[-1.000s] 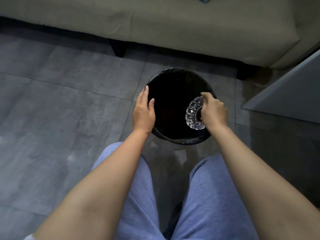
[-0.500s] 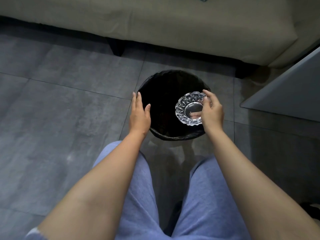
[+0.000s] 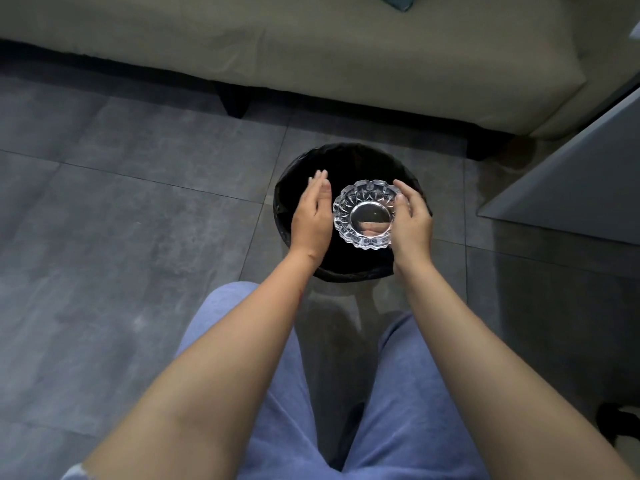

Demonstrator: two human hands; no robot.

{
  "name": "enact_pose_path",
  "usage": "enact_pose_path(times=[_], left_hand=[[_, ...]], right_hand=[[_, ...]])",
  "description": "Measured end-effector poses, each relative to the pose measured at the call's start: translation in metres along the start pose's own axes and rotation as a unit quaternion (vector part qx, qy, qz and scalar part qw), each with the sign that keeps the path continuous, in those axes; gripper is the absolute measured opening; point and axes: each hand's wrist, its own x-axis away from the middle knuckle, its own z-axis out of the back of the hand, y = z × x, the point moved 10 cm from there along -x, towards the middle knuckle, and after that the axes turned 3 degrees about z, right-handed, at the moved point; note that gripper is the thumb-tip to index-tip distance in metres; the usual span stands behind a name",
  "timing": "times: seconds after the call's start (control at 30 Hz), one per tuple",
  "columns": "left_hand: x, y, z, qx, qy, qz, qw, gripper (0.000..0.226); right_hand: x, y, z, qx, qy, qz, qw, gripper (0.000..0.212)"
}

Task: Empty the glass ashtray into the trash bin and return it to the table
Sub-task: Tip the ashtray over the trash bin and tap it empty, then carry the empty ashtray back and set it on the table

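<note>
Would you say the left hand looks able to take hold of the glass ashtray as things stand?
Probably yes. The left hand is open, right beside the near rim of the glass ashtray, with nothing between them. The right hand grips the opposite side, above the trash bin.

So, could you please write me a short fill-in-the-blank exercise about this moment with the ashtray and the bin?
1. The glass ashtray is held by the ____ hand.
2. The ashtray is directly above the black ____.
3. The left hand is ____, palm toward the ashtray.
4. The ashtray's opening faces ____.

Missing words: right; trash bin; open; up
</note>
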Motion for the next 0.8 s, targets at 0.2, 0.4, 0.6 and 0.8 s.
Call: enact_pose_path(times=[0.2, 0.4, 0.6, 0.8], left_hand=[[0.01, -0.001, -0.011, 0.149, 0.01, 0.064, 0.987, 0.046], [0.009, 0.001, -0.007, 0.181, 0.048, 0.074, 0.979, 0.046], [0.006, 0.0, -0.008, 0.177, 0.047, 0.062, 0.981, 0.044], [0.007, 0.012, -0.009, 0.151, 0.039, 0.046, 0.987, 0.043]], right_hand=[[0.013, 0.001, -0.017, -0.033, -0.005, -0.017, 0.999, 0.031], [0.019, -0.002, -0.025, -0.057, -0.028, -0.009, 0.998, 0.038], [0.02, -0.006, -0.021, -0.024, -0.015, 0.042, 0.999, 0.038], [0.02, -0.013, -0.018, -0.019, -0.022, 0.049, 0.998, 0.04]])
